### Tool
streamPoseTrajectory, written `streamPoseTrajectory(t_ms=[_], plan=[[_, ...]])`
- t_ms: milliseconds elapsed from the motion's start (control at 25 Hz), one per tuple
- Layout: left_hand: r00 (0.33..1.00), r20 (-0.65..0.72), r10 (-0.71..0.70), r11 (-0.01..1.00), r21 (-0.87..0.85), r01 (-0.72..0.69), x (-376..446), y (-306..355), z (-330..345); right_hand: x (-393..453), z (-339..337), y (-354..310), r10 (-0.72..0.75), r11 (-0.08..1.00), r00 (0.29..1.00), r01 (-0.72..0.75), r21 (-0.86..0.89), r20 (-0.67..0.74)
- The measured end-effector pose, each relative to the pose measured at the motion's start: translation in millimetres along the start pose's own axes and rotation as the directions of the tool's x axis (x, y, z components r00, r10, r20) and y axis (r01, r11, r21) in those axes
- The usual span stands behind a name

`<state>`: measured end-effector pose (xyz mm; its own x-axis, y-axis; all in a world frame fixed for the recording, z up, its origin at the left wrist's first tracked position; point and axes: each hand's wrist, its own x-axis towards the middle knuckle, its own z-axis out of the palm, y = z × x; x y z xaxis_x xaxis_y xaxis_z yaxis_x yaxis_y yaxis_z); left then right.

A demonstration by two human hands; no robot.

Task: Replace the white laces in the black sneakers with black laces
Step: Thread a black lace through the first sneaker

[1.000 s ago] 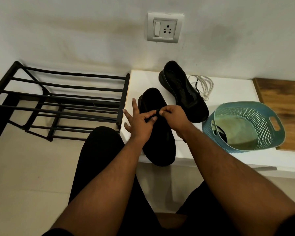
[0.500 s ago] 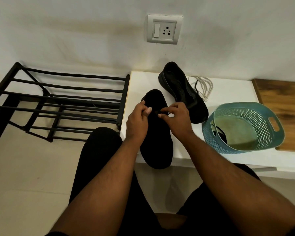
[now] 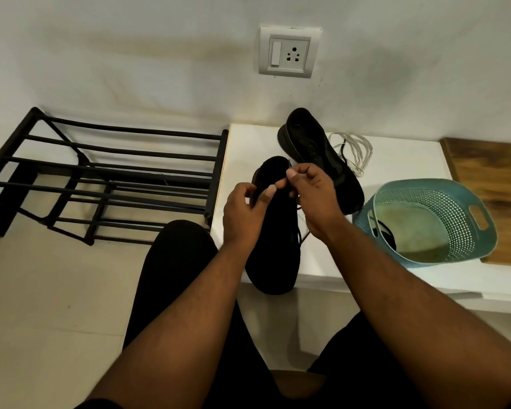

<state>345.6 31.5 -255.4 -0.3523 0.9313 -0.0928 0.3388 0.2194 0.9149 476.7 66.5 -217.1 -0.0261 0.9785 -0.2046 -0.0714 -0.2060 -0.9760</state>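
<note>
Both grips are closed in pinches over the near black fabric sneaker (image 3: 273, 246): the left hand (image 3: 242, 215) curls its fingers beside the shoe's throat at about 9 o'clock of it, seemingly nipping a strand too dark to make out, while the right hand (image 3: 313, 202) pinches the thin black lace (image 3: 300, 231) between thumb and forefinger just above the tongue. A loop of that lace trails down the shoe's right flank, toward 5 o'clock of the right hand.

That sneaker lies on the white table (image 3: 396, 160) with its toe hanging over the near edge. The second black sneaker (image 3: 322, 154) rests at 1 o'clock of the first, close by it, and shows dark lacing across its eyelets. The removed white laces (image 3: 354, 149) lie in a loose heap just beside that far shoe, at its 3 o'clock. A teal perforated plastic basket (image 3: 455, 208) stands tilted at the table's right, something dark inside it; a black metal shoe rack (image 3: 101, 178) sits on the floor at 9 o'clock.

Judging from this, the white laces are out and the far shoe appears relaced, so the step in hand is likely finishing the black lace on the near shoe, at its upper eyelets or the knot. Next calls for drawing both ends evenly taut, keeping the pinch firm on the slippery thin cord, and holding the overhanging shoe steady.
</note>
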Motion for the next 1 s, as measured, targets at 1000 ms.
streamPoseTrajectory(t_ms=[1000], plan=[[0.817, 0.181, -0.548, 0.685, -0.464, 0.562, 3, -17, 8, 0, 15, 45, -0.146, 0.654, 0.985, 0.163, -0.738, 0.088]])
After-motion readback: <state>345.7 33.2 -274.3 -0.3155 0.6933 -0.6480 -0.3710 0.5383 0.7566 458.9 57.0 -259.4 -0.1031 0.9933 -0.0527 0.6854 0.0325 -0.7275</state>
